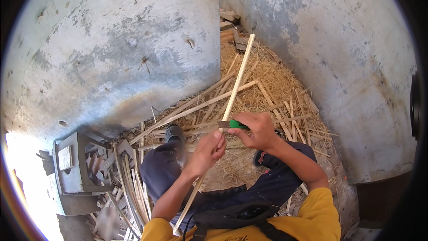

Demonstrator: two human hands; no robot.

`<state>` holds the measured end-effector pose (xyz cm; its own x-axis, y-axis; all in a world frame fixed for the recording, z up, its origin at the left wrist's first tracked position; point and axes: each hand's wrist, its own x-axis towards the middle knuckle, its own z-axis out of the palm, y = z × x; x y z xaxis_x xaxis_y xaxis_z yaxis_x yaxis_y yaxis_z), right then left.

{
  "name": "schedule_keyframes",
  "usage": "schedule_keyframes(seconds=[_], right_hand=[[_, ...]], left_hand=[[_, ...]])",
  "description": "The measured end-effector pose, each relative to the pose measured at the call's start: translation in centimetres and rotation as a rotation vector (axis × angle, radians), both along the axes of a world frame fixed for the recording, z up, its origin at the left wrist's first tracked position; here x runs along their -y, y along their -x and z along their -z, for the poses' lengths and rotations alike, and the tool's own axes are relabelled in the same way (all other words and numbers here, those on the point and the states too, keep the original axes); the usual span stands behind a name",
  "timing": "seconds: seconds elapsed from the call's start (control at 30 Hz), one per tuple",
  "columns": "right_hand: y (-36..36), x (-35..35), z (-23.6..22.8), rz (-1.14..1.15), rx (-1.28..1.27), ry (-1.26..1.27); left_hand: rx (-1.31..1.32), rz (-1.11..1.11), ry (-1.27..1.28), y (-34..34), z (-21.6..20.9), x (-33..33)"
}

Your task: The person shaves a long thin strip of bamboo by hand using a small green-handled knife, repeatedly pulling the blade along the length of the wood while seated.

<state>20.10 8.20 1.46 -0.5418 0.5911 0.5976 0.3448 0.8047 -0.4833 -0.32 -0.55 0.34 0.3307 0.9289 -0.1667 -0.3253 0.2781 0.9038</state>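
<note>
From where I stand, the person's left hand [207,152] is clamped around a long, pale wooden stick [239,76], just below the knife. The right hand [260,130] grips the green handle of the knife [237,125], its dark blade lying across the stick. The two hands are close together, and the stick slants from near the lap up past them, out over the straw [280,76] and loose wood strips [205,106] on the floor. A grey wooden box frame [73,172] stands by the wall [147,31], at the person's left.
</note>
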Motion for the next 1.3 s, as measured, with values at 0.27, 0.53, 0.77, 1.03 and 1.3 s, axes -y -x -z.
schedule_keyframes(seconds=[0.27,0.53,0.77,1.03,1.3], right_hand=[[-0.3,-0.2,0.4,0.026,-0.043,0.001],[-0.9,-1.3,0.4,0.068,-0.015,0.010],[-0.8,-2.6,-0.3,0.150,-0.049,0.001],[-5.2,-9.7,-0.5,0.391,-0.029,0.072],[-11.1,-16.5,0.2,0.765,-0.187,0.225]], left_hand=[[-0.166,-0.026,-0.026,-0.1,0.4,0.4],[-0.229,-0.066,-0.111,-0.2,0.7,0.5],[-0.297,-0.069,-0.150,0.4,1.1,0.4],[-0.477,0.006,-0.100,1.0,1.8,1.3],[-0.489,0.089,-0.103,0.1,1.9,2.6]])
